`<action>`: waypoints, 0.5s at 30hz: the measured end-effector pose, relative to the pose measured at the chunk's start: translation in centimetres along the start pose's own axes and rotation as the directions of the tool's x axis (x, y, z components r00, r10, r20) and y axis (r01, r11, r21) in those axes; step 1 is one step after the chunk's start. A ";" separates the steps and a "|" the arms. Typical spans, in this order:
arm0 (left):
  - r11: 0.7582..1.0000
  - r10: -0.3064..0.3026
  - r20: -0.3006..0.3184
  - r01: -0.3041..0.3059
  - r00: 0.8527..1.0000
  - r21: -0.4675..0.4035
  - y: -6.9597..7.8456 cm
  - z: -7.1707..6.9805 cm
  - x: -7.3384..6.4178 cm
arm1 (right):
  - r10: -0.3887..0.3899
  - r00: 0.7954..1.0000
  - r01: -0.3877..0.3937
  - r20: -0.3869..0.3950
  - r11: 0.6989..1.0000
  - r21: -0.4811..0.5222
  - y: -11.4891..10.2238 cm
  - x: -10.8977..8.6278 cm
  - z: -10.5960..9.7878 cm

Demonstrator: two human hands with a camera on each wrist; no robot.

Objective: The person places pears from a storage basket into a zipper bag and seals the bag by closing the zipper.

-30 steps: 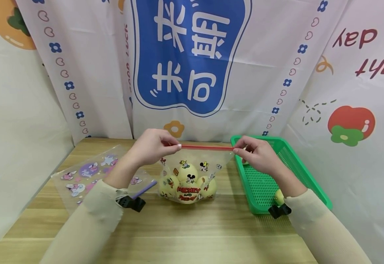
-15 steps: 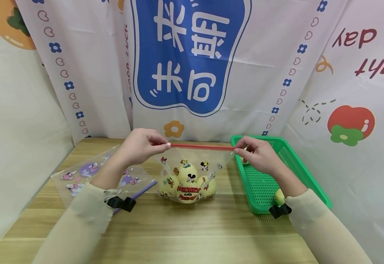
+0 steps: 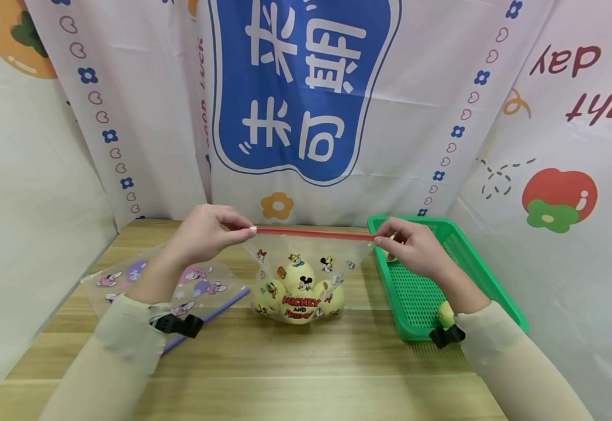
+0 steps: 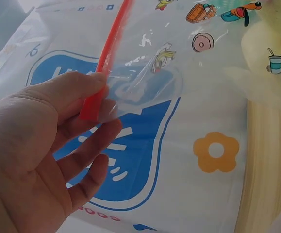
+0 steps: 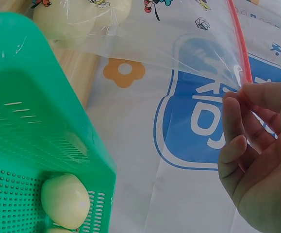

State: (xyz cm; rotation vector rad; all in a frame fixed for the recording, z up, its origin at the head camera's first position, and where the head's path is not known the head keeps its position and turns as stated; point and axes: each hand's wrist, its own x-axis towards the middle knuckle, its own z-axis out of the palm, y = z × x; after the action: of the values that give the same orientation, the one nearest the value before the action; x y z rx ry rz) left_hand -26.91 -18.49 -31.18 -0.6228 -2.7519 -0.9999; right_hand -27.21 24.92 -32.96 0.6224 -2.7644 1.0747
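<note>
A clear zip bag [image 3: 300, 303] with cartoon prints and red lettering sits mid-table, several pale yellow round fruits [image 3: 299, 271] inside it. Its red zip strip [image 3: 313, 234] runs taut along the top. My left hand [image 3: 203, 235] pinches the strip's left end; in the left wrist view thumb and forefinger grip the red end [image 4: 90, 108] while the other fingers curl loosely. At the opposite corner my right hand [image 3: 411, 245] pinches the strip's end between thumb and fingertips, over the basket's near-left edge.
A green plastic basket [image 3: 487, 273] stands on the right with a few pale yellow fruits [image 5: 65, 201] in it. Left of the bag lies a second clear bag [image 3: 121, 286] with a purple strip [image 3: 227, 305], partly under my left forearm. A printed cloth [image 3: 306, 199] hangs behind the table.
My left hand has moved left, and more of the red strip shows between the hands. The right hand has stayed nearly still, and the fruits in the bag have not moved.
</note>
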 end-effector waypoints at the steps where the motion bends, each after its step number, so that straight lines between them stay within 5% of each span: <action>1: 1.000 -0.002 0.000 0.002 1.000 0.003 -0.1 -0.1 -0.1 | 0.000 1.000 0.000 0.000 1.000 0.001 0.0 0.0 0.0; 15: 0.998 -0.055 -0.002 0.055 0.998 -0.024 -1.0 -0.9 -0.6 | 0.005 1.000 -0.005 -0.002 1.000 0.001 -0.1 0.0 0.0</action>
State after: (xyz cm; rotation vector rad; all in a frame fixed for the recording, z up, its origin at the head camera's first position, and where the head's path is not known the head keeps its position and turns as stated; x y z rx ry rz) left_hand -26.80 -19.99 -31.23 -0.5514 -2.7735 -1.0456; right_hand -27.18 24.89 -32.86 0.6145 -2.7655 1.0771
